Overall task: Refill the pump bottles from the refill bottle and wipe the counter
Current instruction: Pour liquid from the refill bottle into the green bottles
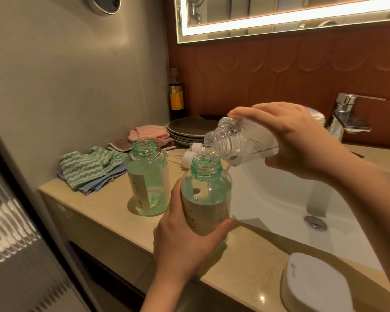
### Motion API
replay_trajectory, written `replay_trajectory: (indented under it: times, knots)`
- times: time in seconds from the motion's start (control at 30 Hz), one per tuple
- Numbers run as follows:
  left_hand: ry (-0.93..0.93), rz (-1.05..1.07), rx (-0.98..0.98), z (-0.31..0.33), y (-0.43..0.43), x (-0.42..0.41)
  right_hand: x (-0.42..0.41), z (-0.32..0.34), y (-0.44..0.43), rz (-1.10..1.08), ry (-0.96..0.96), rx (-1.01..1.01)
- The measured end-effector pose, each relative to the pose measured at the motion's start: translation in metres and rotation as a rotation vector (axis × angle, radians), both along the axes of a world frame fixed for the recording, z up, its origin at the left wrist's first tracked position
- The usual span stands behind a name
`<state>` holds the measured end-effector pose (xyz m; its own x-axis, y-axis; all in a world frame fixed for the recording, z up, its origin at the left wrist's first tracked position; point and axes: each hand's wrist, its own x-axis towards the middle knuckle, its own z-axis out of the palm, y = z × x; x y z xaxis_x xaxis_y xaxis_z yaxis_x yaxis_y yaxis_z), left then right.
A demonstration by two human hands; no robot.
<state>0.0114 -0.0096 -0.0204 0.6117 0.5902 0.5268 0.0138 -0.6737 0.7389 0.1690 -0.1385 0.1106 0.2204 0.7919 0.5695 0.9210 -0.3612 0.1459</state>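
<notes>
Bearing everything, the table [104, 212] kept one uncapped pump bottle [147, 179] waiting. The right hand [302, 140] curled its fingers round the tilted refill bottle [241, 143] to pour; the left hand [185, 246] gripped the other pump bottle [206, 194] with wrapped fingers, steadying it beneath that mouth.

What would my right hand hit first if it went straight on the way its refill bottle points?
Most likely the open neck of the pump bottle your left hand holds: the refill bottle in your right hand tilts down, its mouth just above that neck. Depth is unclear.
</notes>
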Motion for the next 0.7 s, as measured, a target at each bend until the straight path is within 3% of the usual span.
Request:
replay_trajectory:
  times: [0.7]
  knots:
    - [0.004, -0.013, 0.005, 0.0020, 0.0019, -0.0010, -0.0087, 0.0040, -0.0024, -0.037, 0.095, -0.061]
